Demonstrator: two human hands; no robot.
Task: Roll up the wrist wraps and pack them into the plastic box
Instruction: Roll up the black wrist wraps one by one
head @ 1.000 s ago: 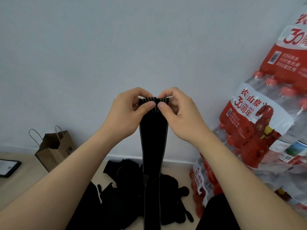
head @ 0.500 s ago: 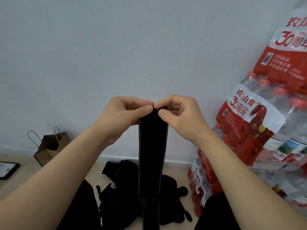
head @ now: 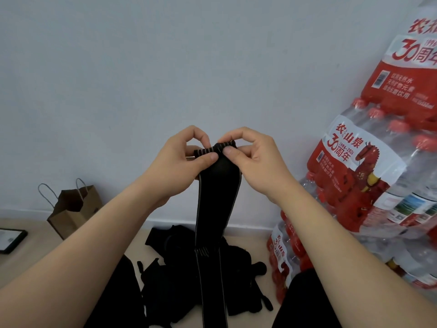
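The wrist wrap hangs down between the forearms, over a pile of black gear on the floor below the hands. Left hand and right hand each pinch its striped top end, which lay flat half a second ago and now curls over. The rolling has likely begun. No plastic box shows.

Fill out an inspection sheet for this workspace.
Surface: beige floor, partly covered by gear.
Job's things: black wrist wrap hangs down from both hands, its top end curled into a small roll; plastic box not seen.
Clutter: pile of black gear on the floor under the wrap; brown paper bag and dark tablet at left.
Grippers: left hand and right hand both pinch the wrap's top end.
Cables: nothing seen.
Surroundings: plain wall; stacked packs of bottled water at right.
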